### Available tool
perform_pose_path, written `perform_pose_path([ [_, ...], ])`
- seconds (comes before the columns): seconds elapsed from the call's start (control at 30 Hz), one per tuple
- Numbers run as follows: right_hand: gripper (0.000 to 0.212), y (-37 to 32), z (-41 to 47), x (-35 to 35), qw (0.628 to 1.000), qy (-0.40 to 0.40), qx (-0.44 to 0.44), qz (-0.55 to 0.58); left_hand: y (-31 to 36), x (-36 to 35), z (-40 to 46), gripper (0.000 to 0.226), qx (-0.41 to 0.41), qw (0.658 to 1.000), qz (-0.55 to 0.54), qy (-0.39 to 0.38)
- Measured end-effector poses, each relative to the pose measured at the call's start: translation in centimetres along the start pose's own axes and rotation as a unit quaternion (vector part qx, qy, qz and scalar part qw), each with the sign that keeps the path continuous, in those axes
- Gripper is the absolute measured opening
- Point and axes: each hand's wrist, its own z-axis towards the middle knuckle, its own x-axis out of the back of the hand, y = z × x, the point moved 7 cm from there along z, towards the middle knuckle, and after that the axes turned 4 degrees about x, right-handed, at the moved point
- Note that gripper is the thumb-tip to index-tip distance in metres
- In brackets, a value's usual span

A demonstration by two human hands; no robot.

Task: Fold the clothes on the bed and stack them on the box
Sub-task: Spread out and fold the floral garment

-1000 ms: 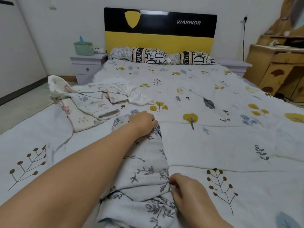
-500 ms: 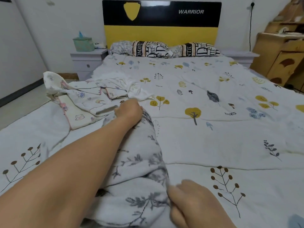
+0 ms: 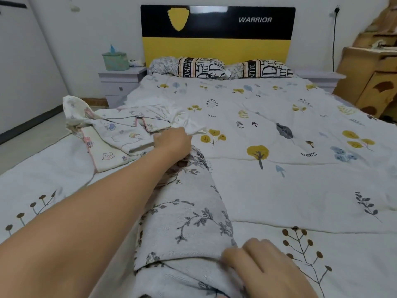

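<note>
Left hand (image 3: 174,141) grips far end of grey floral garment (image 3: 189,214) at bed (image 3: 290,190) centre, right hand (image 3: 255,263) pinches near edge at 6 o'clock; fold may skew if either grip slips, or snag clothes pile (image 3: 120,134) at 10 o'clock.

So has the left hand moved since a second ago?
Yes. The left hand has travelled up the bed toward the headboard, carrying the grey floral garment's far end to the pile of cartoon-print clothes.
</note>
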Motion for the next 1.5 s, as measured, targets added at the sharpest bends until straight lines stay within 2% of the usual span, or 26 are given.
perform_pose_path([
  [0.07,0.025,-1.6,1.1,-0.6,0.999,0.017,0.029,0.029,-1.8,0.1,0.5,0.032,0.023,0.999,-0.006,-0.024],
  [0.2,0.017,-3.4,2.4,-2.6,0.997,0.018,0.057,0.048,-4.1,-0.5,0.2,0.044,-0.004,0.988,-0.135,-0.078],
  [0.27,0.015,-4.1,2.8,-2.7,0.996,0.017,0.071,0.048,-5.1,-0.6,-0.2,0.046,-0.004,0.973,-0.220,-0.077],
  [0.37,0.018,-4.9,3.7,-2.8,0.997,0.019,0.065,0.041,-7.0,-1.0,-0.2,0.034,0.033,0.940,-0.330,-0.079],
  [0.53,0.022,-6.7,4.5,-3.7,0.996,0.024,0.069,0.054,-9.4,-1.1,-0.8,0.040,0.078,0.927,-0.357,-0.080],
  [0.7,0.018,-5.9,4.5,-3.6,0.988,0.005,0.042,0.150,-9.5,-0.9,-0.4,0.038,0.058,0.960,-0.274,-0.029],
  [0.77,0.027,-6.0,4.2,-1.6,0.988,0.039,0.067,0.131,-9.7,-0.7,-0.2,0.035,0.068,0.959,-0.274,0.002],
  [0.83,0.025,-5.9,3.4,-0.2,0.979,0.029,0.083,0.186,-9.8,-0.9,-0.3,0.039,0.075,0.958,-0.276,0.024],
  [0.9,0.020,-5.9,3.1,-1.8,0.978,-0.060,0.079,0.186,-9.3,-1.5,-0.8,0.038,0.074,0.959,-0.270,0.039],
  [0.93,0.029,-6.0,2.8,-4.3,0.975,-0.141,0.071,0.156,-9.0,-1.7,-1.0,0.032,0.072,0.962,-0.258,0.043],
  [0.97,0.037,-5.7,2.5,-6.4,0.971,-0.189,0.058,0.137,-8.6,-1.8,-1.2,0.026,0.067,0.969,-0.232,0.044],
  [1.03,0.032,-5.5,3.1,-7.3,0.963,-0.226,0.055,0.137,-7.9,-1.1,-1.5,0.031,0.050,0.987,-0.141,0.050],
  [1.07,0.026,-5.1,4.2,-6.0,0.969,-0.193,0.039,0.151,-7.4,-0.3,-1.6,0.036,0.038,0.992,-0.104,0.063],
  [1.13,0.031,-5.5,6.3,-2.1,0.972,-0.060,0.066,0.217,-5.7,1.4,-2.2,0.044,-0.019,0.993,-0.077,0.085],
  [1.2,0.040,-5.9,7.2,-3.3,0.985,-0.068,0.060,0.150,-3.3,1.0,-3.2,0.050,-0.122,0.990,-0.056,0.034],
  [1.27,0.057,-6.8,6.5,-6.7,0.979,-0.170,0.076,0.083,-2.1,-1.5,-4.2,0.052,-0.197,0.979,-0.011,-0.058],
  [1.3,0.058,-7.0,5.9,-7.8,0.976,-0.178,0.099,0.078,-2.3,-2.8,-4.4,0.052,-0.211,0.973,-0.005,-0.091],
  [1.37,0.049,-7.8,3.9,-9.3,0.965,-0.209,0.146,0.065,-3.1,-4.3,-4.4,0.052,-0.215,0.969,-0.033,-0.120],
  [1.43,0.031,-8.1,2.5,-9.4,0.967,-0.186,0.162,0.066,-3.7,-5.3,-4.2,0.052,-0.215,0.968,-0.058,-0.118],
  [1.5,0.021,-8.1,1.8,-9.9,0.967,-0.189,0.152,0.072,-3.9,-6.3,-4.4,0.051,-0.213,0.968,-0.071,-0.113],
])
